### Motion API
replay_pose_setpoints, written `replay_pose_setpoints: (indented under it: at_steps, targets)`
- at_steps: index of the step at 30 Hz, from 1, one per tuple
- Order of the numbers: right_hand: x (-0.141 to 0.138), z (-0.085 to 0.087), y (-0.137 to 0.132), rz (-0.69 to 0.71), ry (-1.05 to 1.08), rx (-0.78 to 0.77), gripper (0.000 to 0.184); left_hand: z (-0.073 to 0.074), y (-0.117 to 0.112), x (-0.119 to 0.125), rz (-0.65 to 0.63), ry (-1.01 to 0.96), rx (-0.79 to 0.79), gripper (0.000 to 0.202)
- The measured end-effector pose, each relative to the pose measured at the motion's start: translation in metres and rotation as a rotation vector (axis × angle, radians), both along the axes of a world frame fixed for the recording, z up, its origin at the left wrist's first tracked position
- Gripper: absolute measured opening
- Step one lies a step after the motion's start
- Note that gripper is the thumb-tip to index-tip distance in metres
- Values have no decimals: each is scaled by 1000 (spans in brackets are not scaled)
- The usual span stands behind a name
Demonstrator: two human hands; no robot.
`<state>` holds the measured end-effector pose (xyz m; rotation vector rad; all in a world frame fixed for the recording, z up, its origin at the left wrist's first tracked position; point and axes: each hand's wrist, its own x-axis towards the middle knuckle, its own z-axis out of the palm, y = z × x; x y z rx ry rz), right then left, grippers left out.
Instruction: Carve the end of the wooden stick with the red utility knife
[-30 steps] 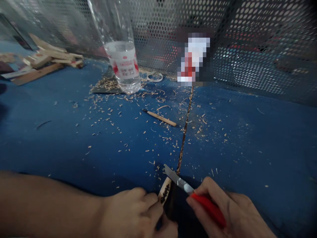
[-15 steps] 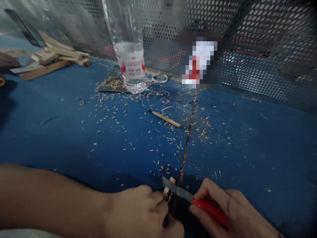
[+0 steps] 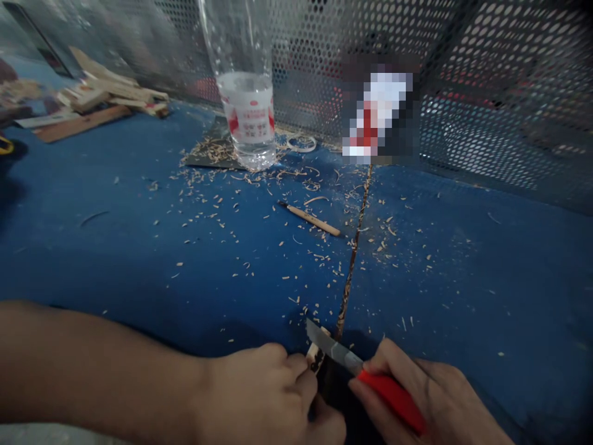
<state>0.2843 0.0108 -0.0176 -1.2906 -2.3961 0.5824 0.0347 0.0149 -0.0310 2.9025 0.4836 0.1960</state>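
Note:
My left hand [image 3: 262, 395] is closed around a small piece of pale wood with dark marks [image 3: 315, 358], and most of the piece is hidden by my fingers. My right hand [image 3: 407, 392] grips a craft knife with a red handle [image 3: 391, 398]. Its steel blade [image 3: 330, 343] lies across the top of the wood, apparently touching it. A thin wooden-handled carving tool [image 3: 309, 220] lies on the blue surface beyond my hands, out of reach of both.
Wood shavings are scattered over the blue work surface [image 3: 139, 259], which has a dark seam [image 3: 353, 259]. A clear plastic bottle [image 3: 248, 105] stands on a dark mat [image 3: 208, 154], with wood offcuts [image 3: 111, 89] to the left. Perforated metal mesh [image 3: 500, 80] rises behind.
The knife blade has moved down and now lies across the wood, which sits deeper in my left hand. The view has shifted slightly.

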Motion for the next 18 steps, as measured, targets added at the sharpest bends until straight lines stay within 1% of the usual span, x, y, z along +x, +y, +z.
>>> replay_pose_setpoints:
  at_steps: [4,7,10,12,14,16,18]
  targets:
    - [-2,-3,-4,-23,-16,64,23,3,2,3,6,-21,17,10]
    - [-3,-3,-5,-28,48,61,20,8,3,5,3,-6,34,7]
    - [-2,-1,-1,-88,150,-16,17,11,5,6,6,-10,55,12]
    - [0,2,3,-117,161,-101,16,12,5,6,5,-18,66,15]
    - [1,5,7,-108,143,-186,16,12,5,6,-2,-22,69,19]
    - [1,7,9,-65,145,-248,16,10,4,5,-4,-28,62,21]
    - [-1,9,8,-47,157,-262,13,8,3,5,8,-42,60,18]
